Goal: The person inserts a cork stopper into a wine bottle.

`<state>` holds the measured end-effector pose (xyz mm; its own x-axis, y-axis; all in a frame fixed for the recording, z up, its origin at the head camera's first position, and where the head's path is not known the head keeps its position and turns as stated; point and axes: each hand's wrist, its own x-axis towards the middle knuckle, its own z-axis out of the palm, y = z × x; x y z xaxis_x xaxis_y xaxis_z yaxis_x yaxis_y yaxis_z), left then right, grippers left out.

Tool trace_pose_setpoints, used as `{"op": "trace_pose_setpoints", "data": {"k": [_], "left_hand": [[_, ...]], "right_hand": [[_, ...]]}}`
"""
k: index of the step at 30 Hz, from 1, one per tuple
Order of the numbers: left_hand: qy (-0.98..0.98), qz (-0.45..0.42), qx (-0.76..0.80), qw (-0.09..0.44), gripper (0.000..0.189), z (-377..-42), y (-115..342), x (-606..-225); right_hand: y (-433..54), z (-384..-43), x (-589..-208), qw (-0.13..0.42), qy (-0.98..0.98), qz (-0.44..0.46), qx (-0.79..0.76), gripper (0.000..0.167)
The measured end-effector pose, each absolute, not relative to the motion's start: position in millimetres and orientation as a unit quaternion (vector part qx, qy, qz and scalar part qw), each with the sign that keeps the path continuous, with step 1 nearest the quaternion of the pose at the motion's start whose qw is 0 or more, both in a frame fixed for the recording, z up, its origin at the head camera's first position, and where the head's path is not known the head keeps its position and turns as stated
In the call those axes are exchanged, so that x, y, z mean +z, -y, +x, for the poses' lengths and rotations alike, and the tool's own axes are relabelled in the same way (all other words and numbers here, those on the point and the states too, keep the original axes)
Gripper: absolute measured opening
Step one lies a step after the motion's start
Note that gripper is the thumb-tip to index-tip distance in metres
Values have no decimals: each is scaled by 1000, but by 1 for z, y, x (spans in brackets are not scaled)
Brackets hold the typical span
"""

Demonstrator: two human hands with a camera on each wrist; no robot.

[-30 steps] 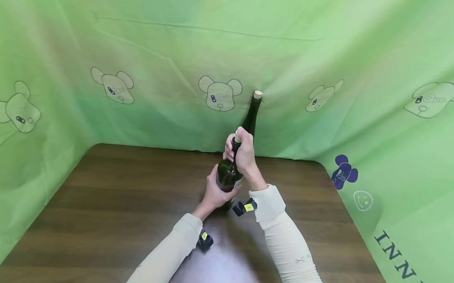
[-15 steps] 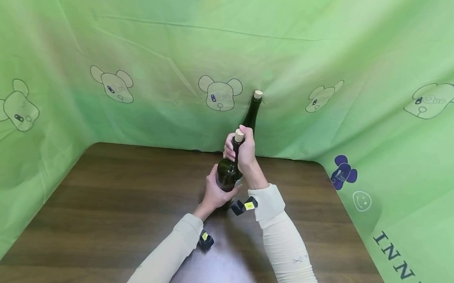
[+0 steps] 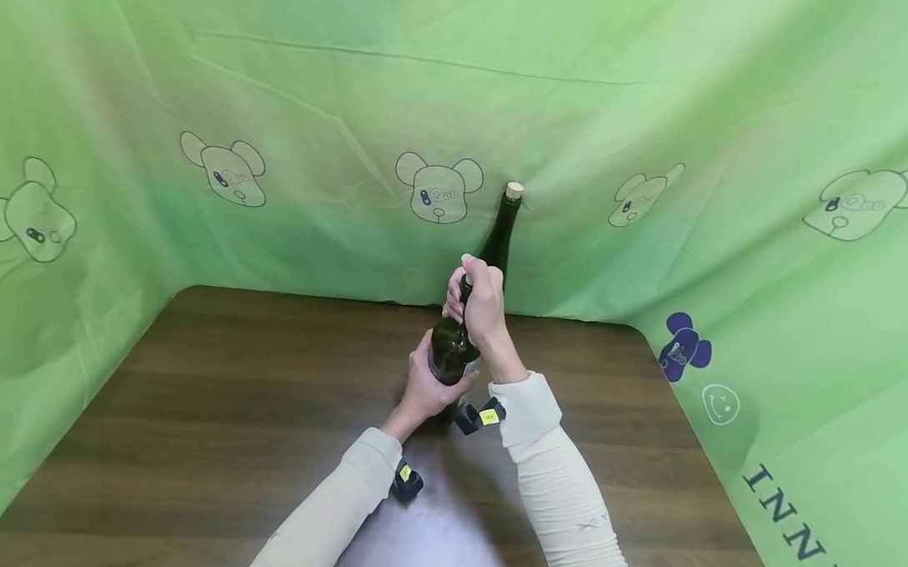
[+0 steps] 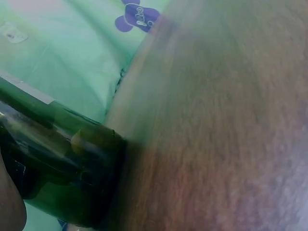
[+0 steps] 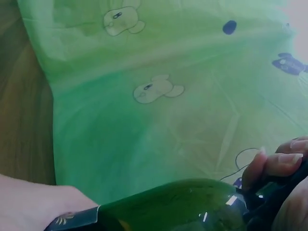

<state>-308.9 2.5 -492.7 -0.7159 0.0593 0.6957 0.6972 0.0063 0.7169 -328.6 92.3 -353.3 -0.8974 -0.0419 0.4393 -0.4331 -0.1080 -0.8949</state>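
A dark green glass bottle (image 3: 449, 352) stands upright in the middle of the wooden table in the head view. My left hand (image 3: 426, 388) grips its body low down. Higher up, my right hand (image 3: 486, 306) has its fingers curled round the neck, with the thumb over the cork at the mouth, hiding most of that cork. The bottle's base (image 4: 82, 168) fills the left side of the left wrist view. In the right wrist view, the bottle's shoulder (image 5: 178, 207) lies between the two hands, and a label edge shows beside the left hand.
Right behind stands a second green bottle (image 3: 503, 232) with a pale cork (image 3: 514, 190) in its mouth, close to the back cloth. Green cloth (image 3: 305, 113) with printed bear heads encloses the table (image 3: 226, 408) at the back and sides.
Half a second ago the front bottle's cork showed plainly; now my right thumb covers most of it. The right hand has shifted slightly left. The left hand keeps its grip.
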Motion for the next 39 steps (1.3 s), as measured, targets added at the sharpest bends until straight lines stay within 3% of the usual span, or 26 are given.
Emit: {"op": "trace_pose_setpoints", "data": {"k": [8,13,20,29,34,39], "left_hand": [[672,-270,-649,233,67,-332,-7,-531],[672,-268,-649,236,66,-332,-8,-531],[673,-269,-645,244,67,-323,-8,-521],[671,-271,-647,239,61,-304,0,-490],[678,-267,-643,235,62,-303,-1,-493],[679,-260,-643,240,66,-316,-7,-513]], "right_hand": [[-92,-330,-362,143,638,194,732,57],[-94,-330,-367,153,637,210,726,66],[-95,-330,-368,193,665,198,694,58],[-90,-331,-367,211,663,175,697,63],[-90,-330,-368,201,656,169,707,69],[-89,-331,-367,210,659,170,702,59]]}}
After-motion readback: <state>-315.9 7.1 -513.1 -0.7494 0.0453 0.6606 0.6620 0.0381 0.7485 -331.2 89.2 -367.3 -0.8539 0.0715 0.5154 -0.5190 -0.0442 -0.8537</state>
